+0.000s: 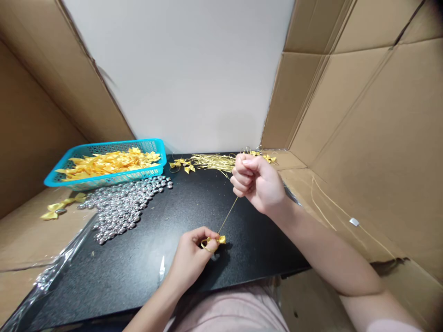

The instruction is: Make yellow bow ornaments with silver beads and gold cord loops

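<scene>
Low over the front of the black board, my left hand (194, 251) pinches a small yellow ribbon bow (222, 240), with a loop of gold cord (204, 245) showing at its fingers. A thin gold cord (228, 214) runs taut from the bow up to my right hand (256, 180). That hand is closed in a fist around the cord's upper part, raised above the board and to the right of the left hand. The cord's end is hidden inside the fist. Part of the bow is covered by my left fingertips.
A turquoise basket (104, 179) full of yellow bows stands back left. Silver beads (121, 207) spread before it. Gold cords (212, 162) and finished-looking looped bows (183, 164) lie along the back of the black board (166, 263). Cardboard walls (380, 115) rise on both sides.
</scene>
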A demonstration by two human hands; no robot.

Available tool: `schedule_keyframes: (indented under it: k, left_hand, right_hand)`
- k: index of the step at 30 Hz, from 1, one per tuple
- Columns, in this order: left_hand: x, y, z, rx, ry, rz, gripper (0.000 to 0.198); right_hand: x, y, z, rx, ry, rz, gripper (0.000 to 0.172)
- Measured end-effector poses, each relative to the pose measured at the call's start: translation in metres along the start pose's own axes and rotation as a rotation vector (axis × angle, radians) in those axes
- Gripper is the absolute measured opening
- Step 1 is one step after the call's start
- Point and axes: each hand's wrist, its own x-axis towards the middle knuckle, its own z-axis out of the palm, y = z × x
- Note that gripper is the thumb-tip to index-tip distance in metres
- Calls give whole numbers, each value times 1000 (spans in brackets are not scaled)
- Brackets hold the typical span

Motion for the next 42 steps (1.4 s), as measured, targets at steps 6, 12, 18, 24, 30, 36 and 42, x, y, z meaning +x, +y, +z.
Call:
schedule_keyframes:
  k: [6, 12, 18, 24, 30, 36, 42]
  left_hand:
    - [1, 5, 0, -71, 16, -13, 14]
    - [2, 6, 1, -84, 14, -24, 16]
    - [0, 4, 2, -74, -2, -20, 16]
    - [0, 4, 2, -78, 3, -25, 15]
    - [-1, 4, 2, -56, -4, 5, 17]
    - [-13, 14, 3, 65, -18, 121, 12]
    - [-23, 22, 3, 124, -37, 225, 11]
  right_hand:
    - [-7, -4, 9, 11, -32, -37, 23]
    - [-12, -4, 14, 27, -56, -73, 25]
    - [-14, -5, 15, 20, -30, -88, 24]
    - [-15, -6, 18, 30, -23, -108, 25]
    - [-3, -7, 2, 44, -44, -68, 26]
    - [7, -17, -23, 34, 46, 5, 30]
    - [-5, -28, -16, -14, 66, 39, 35]
